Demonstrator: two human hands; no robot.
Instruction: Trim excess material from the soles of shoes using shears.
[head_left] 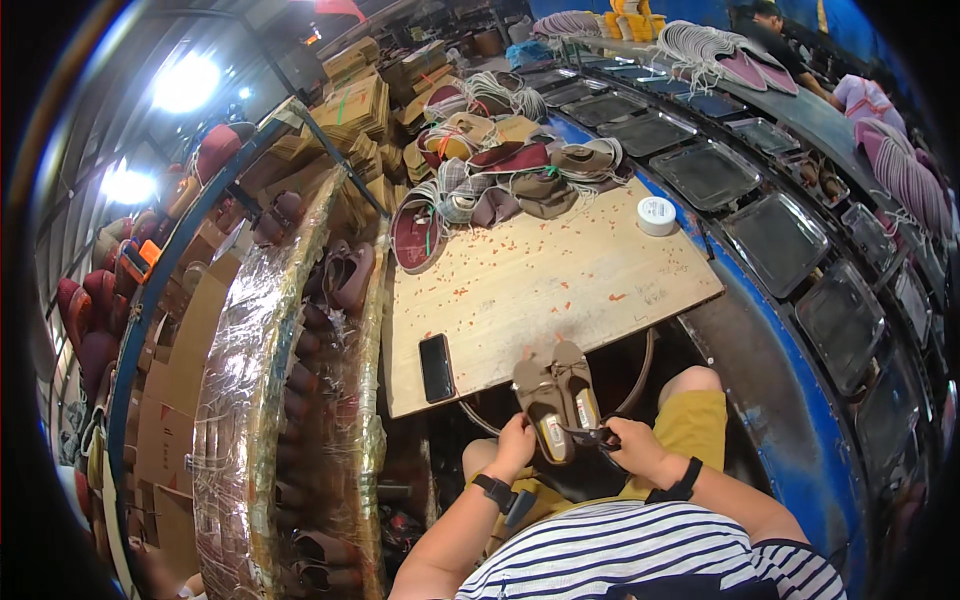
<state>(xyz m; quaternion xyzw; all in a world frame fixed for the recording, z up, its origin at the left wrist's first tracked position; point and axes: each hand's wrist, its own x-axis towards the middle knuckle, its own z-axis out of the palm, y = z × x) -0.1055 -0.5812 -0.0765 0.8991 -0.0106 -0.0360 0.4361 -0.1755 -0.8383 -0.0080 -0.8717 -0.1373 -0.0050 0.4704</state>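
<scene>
Evidently the pair sits where both of our hands meet: the left shoe [541, 398] and right shoe [575, 383] lie side by side at the table's near edge, toes away from us, heels over our lap. That turns the openings and pale insoles up toward us, presumably so we can see and reach the heels.

Our left hand [514, 444] has its fingers bunched against the outer side of the left shoe, perhaps to steady it; we cannot tell whether they pinch its edge or only press. Our right hand [636, 446] has its fingers curled round a dark tool [592, 437], whose tip reaches across toward the heels. We can't make out its kind.

On the table [480, 325], a phone [436, 367] lies near the left corner, likely kept clear of our hands yet within reach. Orange scraps [616, 297] litter the wood. A white tub [656, 215] stands at the far right corner, and a heap [497, 170] of shoes crowds the far end, which seems to leave the near part for handling. Beyond the right side run trays [775, 240]; on our left stands a film-wrapped rack [235, 380].
</scene>
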